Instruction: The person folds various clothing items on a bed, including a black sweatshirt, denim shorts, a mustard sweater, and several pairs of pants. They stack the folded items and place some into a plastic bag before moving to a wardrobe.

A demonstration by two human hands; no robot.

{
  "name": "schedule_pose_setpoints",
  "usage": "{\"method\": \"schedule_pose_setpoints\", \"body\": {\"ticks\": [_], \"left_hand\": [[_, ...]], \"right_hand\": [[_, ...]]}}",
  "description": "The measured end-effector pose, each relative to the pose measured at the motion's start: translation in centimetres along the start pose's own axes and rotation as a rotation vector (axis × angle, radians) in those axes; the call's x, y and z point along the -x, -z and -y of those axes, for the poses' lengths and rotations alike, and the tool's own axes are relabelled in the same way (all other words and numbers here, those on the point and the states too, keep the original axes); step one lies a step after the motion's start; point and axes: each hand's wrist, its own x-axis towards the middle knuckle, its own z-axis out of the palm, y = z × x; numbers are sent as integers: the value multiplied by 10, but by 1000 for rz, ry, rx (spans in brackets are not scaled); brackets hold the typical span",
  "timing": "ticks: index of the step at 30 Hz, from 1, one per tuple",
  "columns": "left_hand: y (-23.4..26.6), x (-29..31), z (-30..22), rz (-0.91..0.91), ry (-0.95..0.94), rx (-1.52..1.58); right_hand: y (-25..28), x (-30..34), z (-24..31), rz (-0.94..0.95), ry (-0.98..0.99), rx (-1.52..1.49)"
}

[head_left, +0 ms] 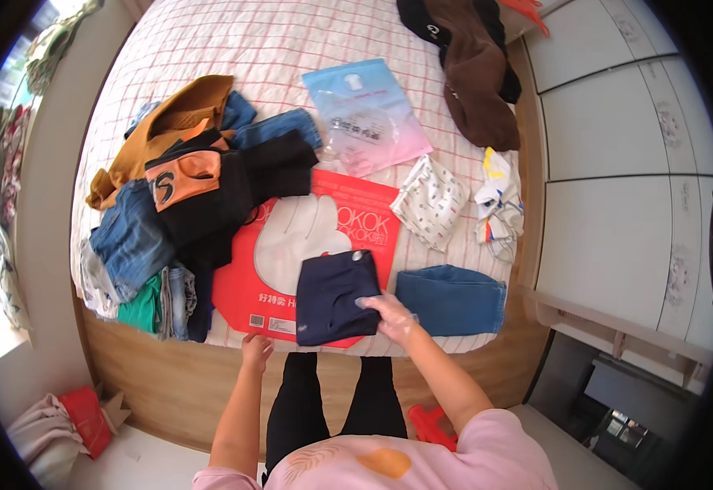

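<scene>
Folded navy trousers [336,296] lie over the lower right of a flat red bag [234,273] with a white hand shape on it. My right hand [391,317] grips their right edge, thumb on top and the other fingers partly hidden. By the bag's lower edge, my left hand [257,351] holds nothing, its fingers loosely bent and apart. Folded blue jeans [452,300] rest just right of my right hand. Beyond them is a folded white patterned garment [431,202]. Above the bag lies a blue-and-pink plastic pouch [368,114].
A heap of clothes on the left includes a black garment with an orange patch [201,188], a mustard garment [160,122] and jeans [130,237]. White printed clothing [499,204] and a brown garment [479,82] lie at the bed's right side. White cabinets [610,237] stand beyond.
</scene>
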Motion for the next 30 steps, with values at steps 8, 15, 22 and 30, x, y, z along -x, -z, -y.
{"method": "schedule_pose_setpoints", "body": {"ticks": [8,15,22,30], "left_hand": [[-22,10,13,204,147,339],[-59,66,-2,297,10,504],[-41,96,-2,261,-88,56],[-46,82,7,123,-35,-427]], "right_hand": [[38,83,57,-303,374,-427],[76,119,63,-478,444,-609],[70,121,86,-438,579,-442],[38,64,187,-234,773,-386]]}}
